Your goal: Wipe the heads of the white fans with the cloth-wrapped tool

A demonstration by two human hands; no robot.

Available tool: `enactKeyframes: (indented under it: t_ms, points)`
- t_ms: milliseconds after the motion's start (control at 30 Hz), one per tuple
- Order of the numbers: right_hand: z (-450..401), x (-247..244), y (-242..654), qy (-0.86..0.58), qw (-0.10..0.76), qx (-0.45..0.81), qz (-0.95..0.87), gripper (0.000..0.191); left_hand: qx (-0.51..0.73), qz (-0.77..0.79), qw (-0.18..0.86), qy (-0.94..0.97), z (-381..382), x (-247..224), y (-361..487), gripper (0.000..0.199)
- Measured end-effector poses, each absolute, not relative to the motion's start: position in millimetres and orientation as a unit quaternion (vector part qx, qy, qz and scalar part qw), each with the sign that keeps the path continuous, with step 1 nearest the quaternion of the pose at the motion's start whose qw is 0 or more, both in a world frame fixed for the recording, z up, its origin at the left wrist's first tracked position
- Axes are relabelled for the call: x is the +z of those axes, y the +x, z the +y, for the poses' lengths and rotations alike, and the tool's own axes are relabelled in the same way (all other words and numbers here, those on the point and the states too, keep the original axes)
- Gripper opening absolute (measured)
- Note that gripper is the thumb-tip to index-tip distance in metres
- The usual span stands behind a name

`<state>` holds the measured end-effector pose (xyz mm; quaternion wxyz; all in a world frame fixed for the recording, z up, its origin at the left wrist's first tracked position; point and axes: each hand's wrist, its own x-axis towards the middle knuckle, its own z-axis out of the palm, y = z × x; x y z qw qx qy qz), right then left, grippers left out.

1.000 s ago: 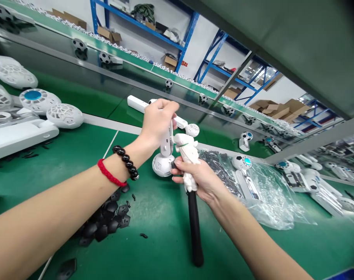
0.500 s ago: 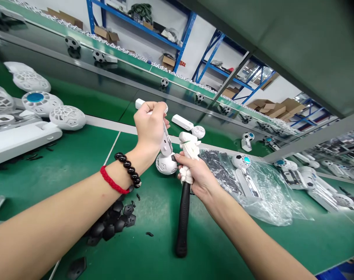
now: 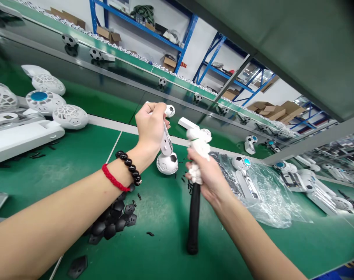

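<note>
Pretty sure I'm standing in a small assembly workshop: long green worktop (image 3: 162,252), loose heap of black plastic pentagons (image 3: 109,230), white plastic units with black-and-white football-patterned heads (image 3: 249,144) spaced out beyond. Blue metal racks (image 3: 187,41) and brown cardboard boxes (image 3: 293,112) back there totally fit.

green desk (image 3: 165,256) with a heap of black pentagonal pieces (image 3: 115,223), scattered black slivers (image 3: 150,233), and a clear plastic bag (image 3: 279,208) at right.
</note>
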<state>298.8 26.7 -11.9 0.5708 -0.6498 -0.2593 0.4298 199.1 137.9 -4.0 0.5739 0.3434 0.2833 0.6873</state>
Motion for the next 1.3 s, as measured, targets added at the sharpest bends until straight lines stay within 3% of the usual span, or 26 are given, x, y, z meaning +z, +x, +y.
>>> enactKeyframes:
  t_ms: [67, 200, 333, 467, 500, 600, 833, 900, 1000, 1133, 1233, 1300]
  points:
    - [13.4, -1.5, 310.7, -0.676, 0.544, 0.356, -0.346, 0.026, 0.686, 0.281, 0.58, 0.336, 140.2, -5.2, 198.2, 0.017]
    - [-10.5, 8.8, 326.5, -0.715, 0.291, 0.134, -0.622, 0.055, 0.687, 0.29, 0.579, 0.33, 144.0, -7.7, 199.2, 0.017]
    - [-16.0, -1.8, 319.4, -0.686, 0.292, -0.039, -0.666, 0.073, 0.692, 0.295, 0.571, 0.329, 146.9, -9.9, 201.0, 0.017]
    - [-13.8, -7.8, 314.3, -0.669, 0.131, -0.101, -0.725, 0.085, 0.694, 0.302, 0.576, 0.308, 151.3, -11.6, 200.2, 0.017]
    - [-13.9, -7.1, 314.7, -0.669, 0.131, -0.121, -0.721, 0.086, 0.693, 0.308, 0.578, 0.301, 152.2, -11.8, 199.7, 0.017]
    - [-14.9, -4.8, 315.1, -0.648, 0.244, -0.169, -0.701, 0.085, 0.686, 0.317, 0.584, 0.296, 153.7, -12.0, 198.0, 0.017]
    - [-7.0, -11.5, 310.0, -0.658, 0.382, -0.109, -0.639, 0.063, 0.682, 0.297, 0.599, 0.296, 156.2, -15.8, 197.3, 0.017]
    - [-4.0, -10.7, 312.6, -0.681, 0.346, -0.06, -0.642, 0.065, 0.684, 0.291, 0.6, 0.295, 157.4, -17.1, 197.9, 0.017]
    - [-1.5, -5.1, 317.7, -0.687, 0.227, 0.022, -0.69, 0.063, 0.688, 0.288, 0.595, 0.299, 157.5, -17.8, 198.2, 0.016]
    - [-1.5, -1.9, 318.3, -0.687, 0.313, -0.058, -0.653, 0.066, 0.689, 0.283, 0.593, 0.305, 156.1, -17.3, 197.5, 0.016]
    - [-4.7, -9.5, 317.9, -0.69, 0.212, -0.035, -0.691, 0.078, 0.689, 0.286, 0.595, 0.299, 155.9, -17.1, 197.4, 0.018]
    - [-7.9, -15.0, 319.4, -0.69, 0.212, -0.051, -0.69, 0.082, 0.692, 0.287, 0.591, 0.299, 156.1, -17.1, 197.6, 0.018]
